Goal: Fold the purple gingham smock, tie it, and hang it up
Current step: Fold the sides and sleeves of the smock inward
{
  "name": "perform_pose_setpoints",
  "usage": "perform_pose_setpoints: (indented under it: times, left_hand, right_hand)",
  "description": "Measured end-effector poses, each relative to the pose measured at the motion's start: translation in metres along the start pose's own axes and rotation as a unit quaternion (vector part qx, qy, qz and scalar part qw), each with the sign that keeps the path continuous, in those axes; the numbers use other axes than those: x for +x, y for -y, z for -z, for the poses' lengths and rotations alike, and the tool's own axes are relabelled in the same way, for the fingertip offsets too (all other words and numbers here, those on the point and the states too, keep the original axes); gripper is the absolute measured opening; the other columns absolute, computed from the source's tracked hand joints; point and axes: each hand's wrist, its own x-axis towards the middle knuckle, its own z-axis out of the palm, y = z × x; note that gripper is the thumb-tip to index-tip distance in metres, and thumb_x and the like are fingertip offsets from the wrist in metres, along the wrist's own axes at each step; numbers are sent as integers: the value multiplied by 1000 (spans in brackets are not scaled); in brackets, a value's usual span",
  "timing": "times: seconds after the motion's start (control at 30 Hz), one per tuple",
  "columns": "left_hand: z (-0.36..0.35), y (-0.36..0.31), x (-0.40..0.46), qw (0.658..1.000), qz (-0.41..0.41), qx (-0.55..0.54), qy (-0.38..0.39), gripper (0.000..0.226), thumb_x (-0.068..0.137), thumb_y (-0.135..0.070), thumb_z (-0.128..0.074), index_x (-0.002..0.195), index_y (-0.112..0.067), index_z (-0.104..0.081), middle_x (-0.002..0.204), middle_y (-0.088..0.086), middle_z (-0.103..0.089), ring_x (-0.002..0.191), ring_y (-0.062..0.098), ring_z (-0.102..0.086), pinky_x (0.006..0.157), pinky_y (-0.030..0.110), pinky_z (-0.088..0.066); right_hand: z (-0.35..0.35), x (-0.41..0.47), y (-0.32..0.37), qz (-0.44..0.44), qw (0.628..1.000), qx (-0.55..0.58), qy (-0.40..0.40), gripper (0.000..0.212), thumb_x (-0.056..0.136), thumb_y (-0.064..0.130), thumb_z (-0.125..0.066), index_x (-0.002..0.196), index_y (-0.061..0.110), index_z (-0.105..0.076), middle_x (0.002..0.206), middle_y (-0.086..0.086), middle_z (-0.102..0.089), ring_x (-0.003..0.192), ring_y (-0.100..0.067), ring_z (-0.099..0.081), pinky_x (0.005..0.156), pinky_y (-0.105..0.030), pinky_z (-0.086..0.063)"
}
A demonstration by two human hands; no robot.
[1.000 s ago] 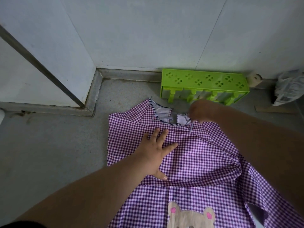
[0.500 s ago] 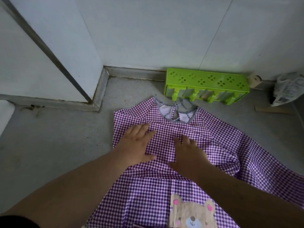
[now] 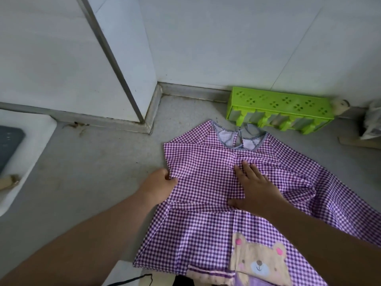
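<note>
The purple gingham smock (image 3: 206,162) lies spread on the grey floor, neckline toward the wall, with a bear patch near the bottom. Its left sleeve is folded in across the chest. My left hand (image 3: 159,185) pinches the folded left edge of the smock, fingers tucked under the cloth. Flat on the chest of the smock, my right hand (image 3: 254,188) presses down with straight fingers. The right sleeve trails off to the lower right, rumpled.
A green plastic hook rack (image 3: 280,108) lies on the floor against the wall just beyond the neckline. A white appliance (image 3: 26,153) sits at the left edge. A bag (image 3: 373,120) and a wooden strip (image 3: 358,142) are at far right.
My left hand slid off the chest to the smock's left edge and took hold of it. My right hand came down from the neckline and now presses the chest flat.
</note>
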Motion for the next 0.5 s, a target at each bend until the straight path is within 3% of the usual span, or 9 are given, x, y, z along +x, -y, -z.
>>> perform_pose_setpoints:
  times: [0.1,0.2,0.27,0.3,0.37,0.4,0.43,0.5]
  left_hand:
    - [7,13,6,996,40,-45,-72,24,103,-34,-55,97,-10,-58,86,4,-62,74,20,-60,61,33,-42]
    - [20,40,12,986,72,-24,-147,29,102,-28,-58,82,-9,-50,69,5,-53,58,19,-49,51,33,-34]
    - [25,49,11,985,74,-10,-156,31,96,-31,-65,80,-9,-51,76,13,-63,64,28,-60,55,39,-45]
    - [25,49,10,984,66,12,-166,30,91,-33,-70,85,-9,-54,89,16,-67,77,34,-66,67,44,-52]
    - [19,37,0,969,-16,114,-219,40,83,-36,-80,108,-12,-59,115,11,-62,107,34,-60,93,48,-51]
    - [13,24,-7,956,-99,159,-228,48,81,-38,-82,118,-17,-58,122,7,-57,115,31,-55,100,46,-49]
    - [7,9,-15,939,-194,193,-210,53,82,-41,-80,126,-22,-56,130,2,-53,121,27,-52,106,45,-48]
    - [-8,-28,-28,905,-328,256,-92,63,91,-47,-70,146,-33,-44,152,-5,-41,137,21,-44,115,45,-44]
  right_hand:
    - [-3,-4,6,25,999,8,-42,109,83,79,-54,164,35,4,172,4,12,159,-19,6,127,-46,-9]
    - [-18,-13,12,-16,997,-2,-75,99,87,78,-48,163,36,-2,173,1,1,159,-22,0,127,-53,-13]
    - [-28,-18,8,-42,997,18,-56,99,86,83,-40,162,38,4,173,3,8,159,-22,7,125,-60,-12]
    - [-30,-20,5,-40,998,19,-47,100,85,85,-38,161,39,8,172,4,11,159,-21,10,125,-61,-11]
    - [-29,-17,1,-28,999,18,-32,102,85,85,-39,161,39,10,172,5,15,158,-21,14,125,-61,-7]
    - [-27,-17,-1,-23,999,24,-26,102,85,85,-41,162,39,10,171,6,17,158,-20,15,125,-61,-5]
    - [-25,-16,-2,-13,999,31,-23,103,85,84,-43,162,39,9,171,6,18,158,-20,16,125,-60,-3]
    - [-21,-20,-6,7,999,47,-23,100,87,79,-47,162,40,5,171,7,15,158,-18,14,126,-56,-2]
